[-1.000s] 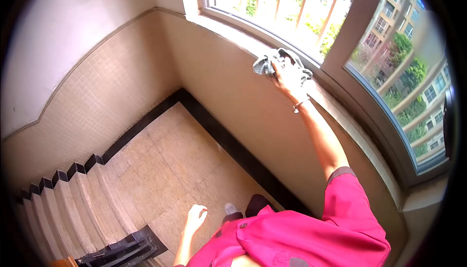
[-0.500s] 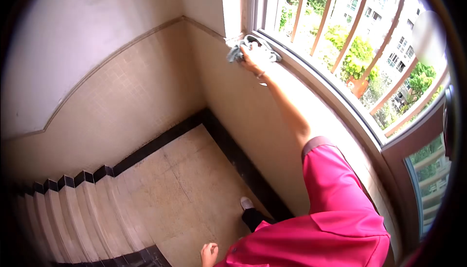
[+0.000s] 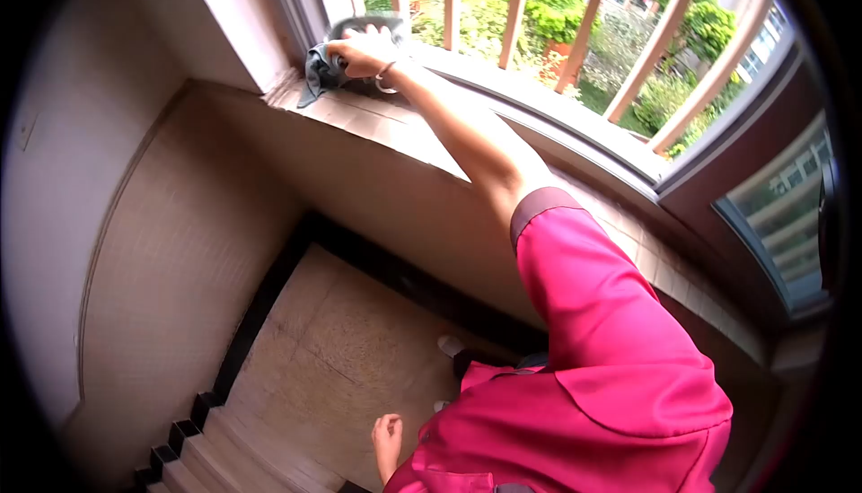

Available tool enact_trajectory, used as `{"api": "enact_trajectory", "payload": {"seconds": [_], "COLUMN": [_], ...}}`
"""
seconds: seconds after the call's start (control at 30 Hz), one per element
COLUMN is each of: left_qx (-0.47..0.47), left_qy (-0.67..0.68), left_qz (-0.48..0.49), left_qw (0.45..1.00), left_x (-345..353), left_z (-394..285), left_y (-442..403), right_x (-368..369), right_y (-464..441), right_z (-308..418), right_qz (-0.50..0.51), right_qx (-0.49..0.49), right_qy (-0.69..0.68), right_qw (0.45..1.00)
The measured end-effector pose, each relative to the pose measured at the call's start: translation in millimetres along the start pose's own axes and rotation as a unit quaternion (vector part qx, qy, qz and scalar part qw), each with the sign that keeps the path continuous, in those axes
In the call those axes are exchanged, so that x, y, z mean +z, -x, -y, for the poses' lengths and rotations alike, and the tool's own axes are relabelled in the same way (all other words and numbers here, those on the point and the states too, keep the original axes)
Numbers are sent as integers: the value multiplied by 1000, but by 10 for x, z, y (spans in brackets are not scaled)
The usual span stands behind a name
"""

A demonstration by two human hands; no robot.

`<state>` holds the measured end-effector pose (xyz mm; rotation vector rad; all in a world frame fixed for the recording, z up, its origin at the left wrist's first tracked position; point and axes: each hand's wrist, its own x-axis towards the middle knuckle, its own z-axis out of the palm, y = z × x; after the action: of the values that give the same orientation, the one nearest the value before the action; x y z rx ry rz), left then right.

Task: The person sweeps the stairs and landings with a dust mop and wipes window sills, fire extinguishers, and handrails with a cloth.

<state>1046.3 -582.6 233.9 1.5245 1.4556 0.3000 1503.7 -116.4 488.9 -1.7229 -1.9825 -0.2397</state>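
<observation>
the cloth (image 3: 320, 76) is grey-blue, crumpled and soft-looking, with a loose fold drooping toward the inner edge of the tiled windowsill (image 3: 395, 132). it lies at the sill's corner end, beside the window frame (image 3: 289, 10). the right hand (image 3: 363, 53) is on top of it, fingers bent and gathering the folds; whether the thumb pinches the fabric i can't tell. a greyish patch past the knuckles is blurred, so the cloth's far edge is hard to make out, and its middle is hidden under the hand. a bracelet (image 3: 385, 78) circles that wrist. the left hand (image 3: 388, 434) hangs low over the floor (image 3: 328, 349), loosely curled, its palm mostly hidden and its forearm cut off by the pink shirt (image 3: 611, 358).
</observation>
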Motion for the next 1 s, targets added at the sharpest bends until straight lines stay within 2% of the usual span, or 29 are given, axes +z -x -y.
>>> {"api": "enact_trajectory", "payload": {"seconds": [0.03, 0.1, 0.13, 0.17, 0.2, 0.23, 0.27, 0.3, 0.33, 0.37, 0.47, 0.5, 0.53, 0.57, 0.6, 0.7, 0.77, 0.83, 1.0], "left_qx": [7, 20, 34, 44, 53, 62, 83, 77, 72, 68, 65, 61, 62, 72, 68, 72, 72, 64, 51], "left_qy": [-2, 4, 14, 5, -3, -9, -10, -7, -2, 1, -13, -26, -43, -62, -56, -65, -80, -94, -115], "left_qz": [3, -2, 1, 11, 18, 24, 12, 12, 15, 23, 76, 100, 119, 134, 130, 101, 83, 83, 124], "left_qw": [1000, 1000, 999, 999, 998, 998, 996, 997, 997, 997, 995, 993, 990, 986, 988, 990, 991, 990, 984], "left_x": [-67, -128, -138, -146, -140, -123, -92, -38, 23, 68, 237, 256, 272, 280, 349, 427, 440, 416, 804], "left_z": [37, 112, 162, 222, 279, 334, 397, 545, 676, 796, 1074, 1123, 1143, 1208, 1348, 1614, 1680, 1667, 1461], "left_y": [-19, -38, -13, 34, 77, 130, 229, 320, 411, 513, 784, 857, 894, 909, 949, 1016, 1094, 1021, 1062], "right_x": [107, -163, -530, -765, -1273, -1631, -1714, -1977, -2088, -2201, -2399, -2364, -2298, -2178, -2266, -2474, -2722, -2949, -3720], "right_y": [68, 757, 1289, 1842, 2294, 2701, 3123, 3439, 3716, 3894, 4098, 4192, 4304, 4440, 4415, 4565, 4700, 4853, 6384], "right_z": [-297, -467, -350, -348, -149, -13, -128, 144, 247, 384, 774, 861, 894, 765, 848, 714, 526, 306, -235], "right_qz": [71, 52, -10, -81, -2, 10, -34, 20, 25, 32, 58, 37, -39, -67, -63, -82, -131, -160, -180], "right_qx": [17, 5, -36, -10, 61, 86, 65, 141, 168, 198, 203, 179, 107, 67, 73, 59, 32, 26, 128], "right_qy": [-136, -125, -90, -4, 106, 135, 225, 282, 326, 371, 294, 254, 238, 266, 225, 303, 350, 425, 474], "right_qw": [988, 991, 995, 997, 992, 987, 972, 949, 930, 907, 932, 950, 964, 959, 970, 948, 927, 890, 852]}}
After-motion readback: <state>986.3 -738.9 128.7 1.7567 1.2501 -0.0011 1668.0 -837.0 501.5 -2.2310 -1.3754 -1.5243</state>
